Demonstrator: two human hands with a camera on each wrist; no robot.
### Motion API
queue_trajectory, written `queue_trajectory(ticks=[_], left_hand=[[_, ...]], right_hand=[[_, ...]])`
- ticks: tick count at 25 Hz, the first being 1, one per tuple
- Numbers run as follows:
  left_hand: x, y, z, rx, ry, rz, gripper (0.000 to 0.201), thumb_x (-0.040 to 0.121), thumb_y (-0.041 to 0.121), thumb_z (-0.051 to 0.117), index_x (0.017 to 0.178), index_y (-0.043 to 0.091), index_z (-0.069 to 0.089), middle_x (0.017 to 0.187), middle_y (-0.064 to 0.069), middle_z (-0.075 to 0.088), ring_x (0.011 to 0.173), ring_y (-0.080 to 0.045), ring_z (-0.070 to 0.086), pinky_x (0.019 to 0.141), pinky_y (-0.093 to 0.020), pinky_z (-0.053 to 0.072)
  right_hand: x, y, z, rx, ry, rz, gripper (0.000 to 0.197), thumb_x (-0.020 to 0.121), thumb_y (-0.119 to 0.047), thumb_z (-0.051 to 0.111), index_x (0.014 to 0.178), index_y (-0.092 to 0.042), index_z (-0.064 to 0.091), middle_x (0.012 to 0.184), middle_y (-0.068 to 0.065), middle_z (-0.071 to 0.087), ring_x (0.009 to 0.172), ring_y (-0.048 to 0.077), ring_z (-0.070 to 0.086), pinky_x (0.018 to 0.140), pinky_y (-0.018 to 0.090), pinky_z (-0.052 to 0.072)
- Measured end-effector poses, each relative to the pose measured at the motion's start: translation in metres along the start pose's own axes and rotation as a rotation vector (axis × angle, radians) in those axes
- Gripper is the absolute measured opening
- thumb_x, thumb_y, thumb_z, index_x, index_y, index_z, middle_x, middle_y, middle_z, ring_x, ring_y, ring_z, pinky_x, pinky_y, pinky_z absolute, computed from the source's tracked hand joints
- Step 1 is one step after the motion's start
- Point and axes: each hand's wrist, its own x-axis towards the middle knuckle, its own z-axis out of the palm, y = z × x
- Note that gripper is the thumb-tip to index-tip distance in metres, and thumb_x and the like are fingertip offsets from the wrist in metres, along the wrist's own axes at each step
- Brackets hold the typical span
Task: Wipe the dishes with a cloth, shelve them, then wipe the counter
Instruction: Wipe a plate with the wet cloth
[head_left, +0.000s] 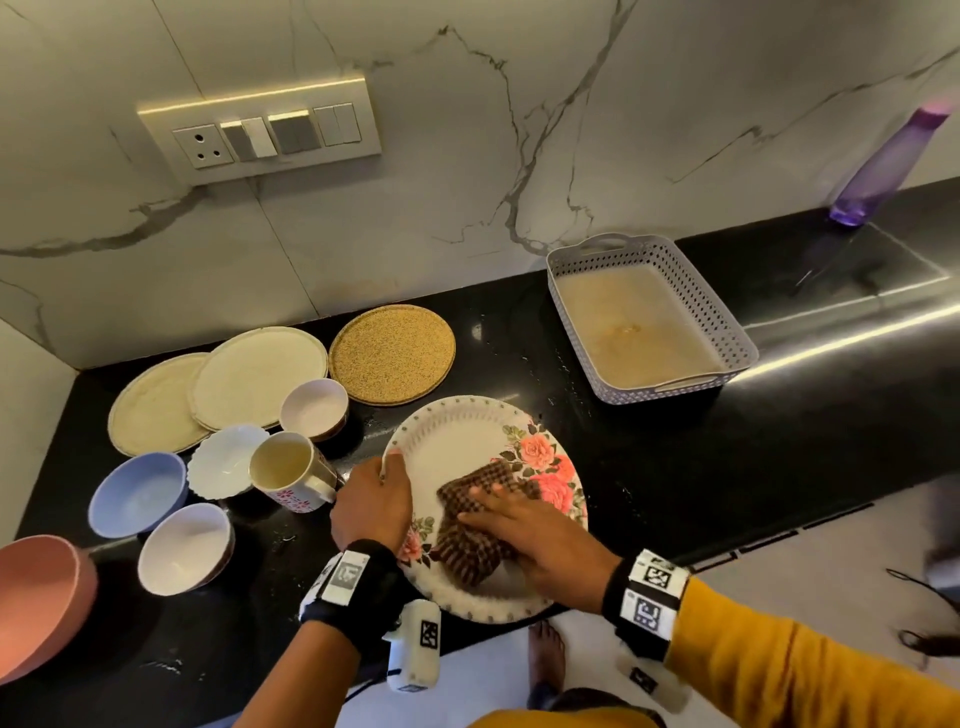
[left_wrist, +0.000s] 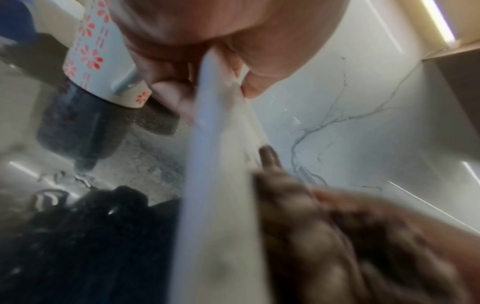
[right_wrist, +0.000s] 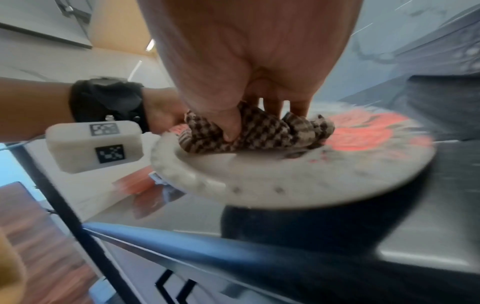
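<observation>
A white plate (head_left: 457, 457) with pink roses lies at the front edge of the black counter (head_left: 675, 467), jutting over it. My left hand (head_left: 371, 504) grips the plate's left rim, thumb on top and fingers underneath; the left wrist view shows the rim (left_wrist: 207, 164) running between thumb and fingers of this hand (left_wrist: 210, 86). A bunched brown checked cloth (head_left: 467, 551) lies on the plate. My right hand (head_left: 519, 530) presses on it with fingers stretched out. In the right wrist view that hand (right_wrist: 259, 115) bears down on the cloth (right_wrist: 259, 133) over the plate (right_wrist: 298, 174).
Left of the plate stand a flowered mug (head_left: 291, 467), a blue bowl (head_left: 137, 493), white bowls (head_left: 184, 548), a pink bowl (head_left: 36, 603) and cream plates (head_left: 156, 405). A gold round mat (head_left: 392, 353) lies behind. A perforated basket (head_left: 737, 343) and a purple bottle (head_left: 883, 161) are to the right.
</observation>
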Motion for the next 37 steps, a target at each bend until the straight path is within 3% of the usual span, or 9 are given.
queue_trajectory(ticks=[6, 12, 17, 21, 23, 26, 31, 35, 37], left_hand=[[-0.006, 0.014, 0.006, -0.326, 0.058, 0.155, 0.056, 0.098, 0.067, 0.041, 0.113, 0.023, 0.073, 0.112, -0.005, 0.075, 0.11, -0.029, 0.067, 0.098, -0.044, 0.051], [-0.008, 0.028, -0.025, -0.538, 0.177, 0.112, 0.059, 0.101, 0.059, 0.052, 0.057, 0.02, 0.053, 0.049, 0.011, 0.049, 0.055, -0.013, 0.043, 0.06, -0.03, 0.034], [-0.005, 0.043, -0.047, -0.834, 0.457, 0.029, 0.047, 0.105, 0.046, 0.055, 0.078, 0.011, 0.073, 0.074, 0.0, 0.072, 0.069, -0.025, 0.064, 0.071, -0.039, 0.054], [-0.018, 0.055, -0.053, -0.933, 0.448, 0.012, 0.046, 0.105, 0.047, 0.054, 0.1, 0.007, 0.076, 0.085, -0.003, 0.077, 0.07, -0.009, 0.072, 0.074, -0.028, 0.059], [-0.02, 0.052, -0.055, -0.906, 0.378, 0.018, 0.058, 0.097, 0.064, 0.055, 0.104, 0.011, 0.077, 0.096, -0.005, 0.078, 0.086, -0.014, 0.076, 0.087, -0.037, 0.06], [-0.02, 0.056, -0.06, -0.818, 0.341, 0.035, 0.061, 0.089, 0.077, 0.056, 0.086, 0.022, 0.08, 0.094, 0.0, 0.08, 0.095, -0.025, 0.075, 0.09, -0.046, 0.058], [-0.017, 0.068, -0.085, -0.822, 0.361, 0.151, 0.087, 0.094, 0.065, 0.058, 0.084, -0.021, 0.047, 0.072, -0.019, 0.055, 0.066, -0.028, 0.049, 0.065, -0.039, 0.042], [-0.007, 0.061, -0.122, -0.728, 0.345, 0.237, 0.098, 0.085, 0.082, 0.056, 0.082, -0.016, 0.051, 0.073, -0.036, 0.055, 0.059, -0.039, 0.05, 0.063, -0.042, 0.045], [-0.001, 0.058, -0.134, -0.67, 0.331, 0.274, 0.083, 0.085, 0.082, 0.054, 0.071, 0.001, 0.06, 0.069, -0.029, 0.059, 0.06, -0.046, 0.055, 0.061, -0.042, 0.045]], right_hand=[[0.057, -0.027, 0.006, -0.071, 0.175, -0.159, 0.074, 0.094, -0.012, 0.054, 0.162, -0.025, 0.029, 0.174, 0.003, 0.013, 0.161, 0.026, 0.011, 0.126, 0.052, 0.018], [0.072, 0.039, -0.046, -0.135, 0.231, 0.093, 0.085, 0.099, -0.018, 0.058, 0.166, -0.037, 0.009, 0.17, -0.009, -0.01, 0.159, 0.018, -0.011, 0.128, 0.059, 0.013], [0.041, 0.044, -0.029, -0.198, 0.272, -0.131, 0.088, 0.09, -0.019, 0.054, 0.166, -0.037, 0.013, 0.176, -0.003, 0.002, 0.162, 0.021, -0.002, 0.128, 0.057, 0.017], [0.053, -0.011, -0.019, -0.299, 0.217, -0.447, 0.083, 0.098, -0.027, 0.061, 0.167, -0.03, 0.015, 0.176, 0.002, 0.002, 0.162, 0.024, -0.001, 0.131, 0.048, 0.007], [0.083, -0.032, -0.039, -0.312, 0.223, -0.509, 0.078, 0.103, -0.033, 0.057, 0.167, -0.026, 0.014, 0.176, 0.006, -0.003, 0.162, 0.025, -0.005, 0.131, 0.05, 0.005], [0.131, -0.049, -0.076, -0.331, 0.359, -0.441, 0.078, 0.103, -0.037, 0.055, 0.167, -0.021, 0.013, 0.175, 0.011, -0.004, 0.162, 0.027, -0.007, 0.13, 0.054, 0.005], [0.159, -0.031, -0.129, -0.293, 0.626, -0.219, 0.076, 0.103, -0.044, 0.053, 0.167, -0.022, 0.017, 0.175, 0.012, -0.002, 0.162, 0.029, -0.005, 0.128, 0.06, 0.01], [0.166, -0.042, -0.127, -0.222, 0.719, -0.138, 0.078, 0.101, -0.042, 0.057, 0.166, -0.022, 0.019, 0.175, 0.011, -0.002, 0.162, 0.03, -0.007, 0.126, 0.065, 0.009], [0.177, -0.068, -0.13, -0.265, 0.73, -0.214, 0.075, 0.101, -0.042, 0.058, 0.165, -0.021, 0.024, 0.174, 0.015, 0.003, 0.161, 0.034, -0.004, 0.124, 0.068, 0.01]])
